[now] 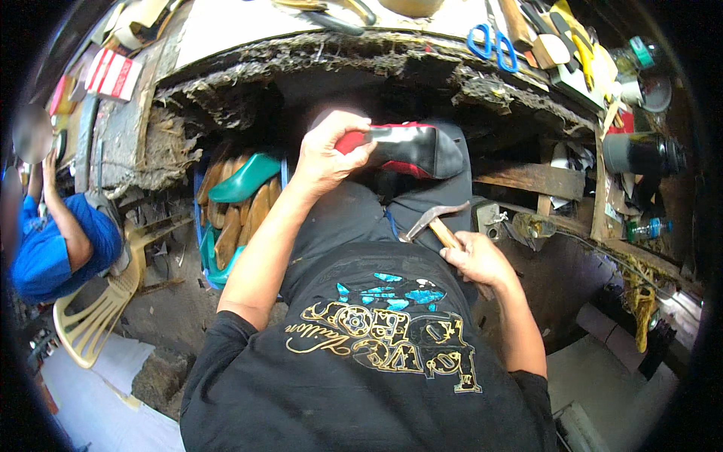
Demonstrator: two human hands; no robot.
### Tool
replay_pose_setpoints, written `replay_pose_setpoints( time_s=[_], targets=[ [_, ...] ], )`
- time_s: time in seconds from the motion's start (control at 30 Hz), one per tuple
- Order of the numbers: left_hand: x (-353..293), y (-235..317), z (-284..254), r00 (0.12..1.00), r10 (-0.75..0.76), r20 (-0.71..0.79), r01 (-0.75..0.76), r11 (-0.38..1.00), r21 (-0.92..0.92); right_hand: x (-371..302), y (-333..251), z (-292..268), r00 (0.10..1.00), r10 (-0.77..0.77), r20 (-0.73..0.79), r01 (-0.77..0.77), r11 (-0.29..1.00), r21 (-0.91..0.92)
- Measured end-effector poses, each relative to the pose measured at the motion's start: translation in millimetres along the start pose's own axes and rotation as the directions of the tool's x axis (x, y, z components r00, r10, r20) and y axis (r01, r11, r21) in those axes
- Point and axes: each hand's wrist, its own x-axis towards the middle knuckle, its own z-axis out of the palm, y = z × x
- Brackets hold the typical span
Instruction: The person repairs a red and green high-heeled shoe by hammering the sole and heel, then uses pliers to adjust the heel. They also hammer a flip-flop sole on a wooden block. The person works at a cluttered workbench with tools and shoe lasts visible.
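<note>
My left hand (331, 154) is closed around one end of a red shoe (414, 149), whose shiny black sole faces up. The shoe lies level above my knees, its wider end toward the right. Fingers of my right hand (480, 262) wrap the wooden handle of a hammer (435, 220). Its metal head is over my lap, below the shoe and apart from it.
A ragged-edged workbench (301, 56) spans the front, with blue-handled scissors (493, 49) on it. Wooden and green shoe lasts (245, 181) fill a crate at left. Beyond sit a person in blue (68, 241) and a cream plastic chair (102, 316). A dark jar (640, 154) stands at right.
</note>
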Motion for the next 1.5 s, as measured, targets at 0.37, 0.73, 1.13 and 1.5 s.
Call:
replay_pose_setpoints(
  time_s=[0.37,0.73,1.13,1.5],
  targets=[
    [-14.7,-2.3,-9.9,0.965,-0.210,0.160,0.209,0.978,0.020,-3.1,-113.6,-23.3,0.414,-0.829,-0.375,0.468,0.548,-0.693],
    [-19.0,10.7,-10.0,0.934,-0.256,0.250,0.250,0.967,0.055,27.2,-118.2,-49.2,0.607,-0.751,-0.260,0.366,0.554,-0.747],
    [38.2,48.2,58.5,0.590,-0.395,0.704,0.237,0.919,0.316,-3.4,42.4,-6.9,0.971,-0.006,0.239,-0.029,0.989,0.146],
    [24.8,56.8,25.6,0.860,-0.229,0.456,0.345,0.920,-0.189,17.7,36.5,-17.7,0.981,-0.083,0.177,0.106,0.986,-0.129]
  ],
)
